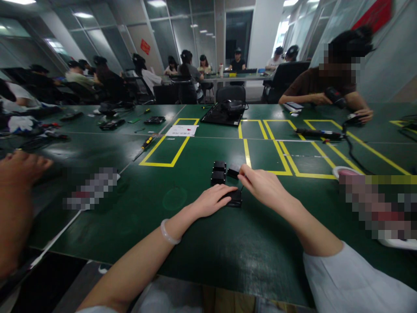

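Note:
Several small black blocks lie on the green table (202, 243) in front of me. Two of them, a black pair (219, 173), sit one behind the other beyond my left hand (216, 199). That hand rests with its fingers over a black piece (236, 199) nearer to me. My right hand (260, 184) is pinched beside another black block (233, 171); a thin dark thing shows below its fingertips, too small to make out. A pale bracelet (170, 232) circles my left wrist.
Yellow tape (158, 164) marks rectangles on the table. A screwdriver (145, 145) and white paper (181, 130) lie front left. A black panel (223, 115) lies farther back. At right, a person (316, 82) holds a dark tool. Another person's hand (24, 167) is at left.

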{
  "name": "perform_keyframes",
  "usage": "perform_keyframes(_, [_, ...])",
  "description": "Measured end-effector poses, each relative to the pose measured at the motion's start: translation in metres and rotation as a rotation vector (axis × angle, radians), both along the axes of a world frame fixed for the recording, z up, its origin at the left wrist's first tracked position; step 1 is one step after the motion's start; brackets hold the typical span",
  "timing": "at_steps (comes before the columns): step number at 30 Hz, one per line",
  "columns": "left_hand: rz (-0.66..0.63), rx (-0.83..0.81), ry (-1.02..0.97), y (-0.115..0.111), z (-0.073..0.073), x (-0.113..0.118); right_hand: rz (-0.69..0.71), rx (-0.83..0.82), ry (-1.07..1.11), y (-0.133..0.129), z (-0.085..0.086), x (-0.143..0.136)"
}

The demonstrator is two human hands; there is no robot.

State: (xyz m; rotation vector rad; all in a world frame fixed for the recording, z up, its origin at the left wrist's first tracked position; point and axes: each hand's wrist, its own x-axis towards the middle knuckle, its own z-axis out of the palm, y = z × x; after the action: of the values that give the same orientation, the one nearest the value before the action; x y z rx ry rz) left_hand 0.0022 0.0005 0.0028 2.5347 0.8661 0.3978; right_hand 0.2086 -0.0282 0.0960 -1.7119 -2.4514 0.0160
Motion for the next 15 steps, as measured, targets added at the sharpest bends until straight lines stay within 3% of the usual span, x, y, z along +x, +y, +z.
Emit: perform_keyframes(15, [0.008,0.003,0.005,0.0,-0.0015,-0.0006,-0.01,-0.01,0.029,0.0008,-0.0001,0.0004])
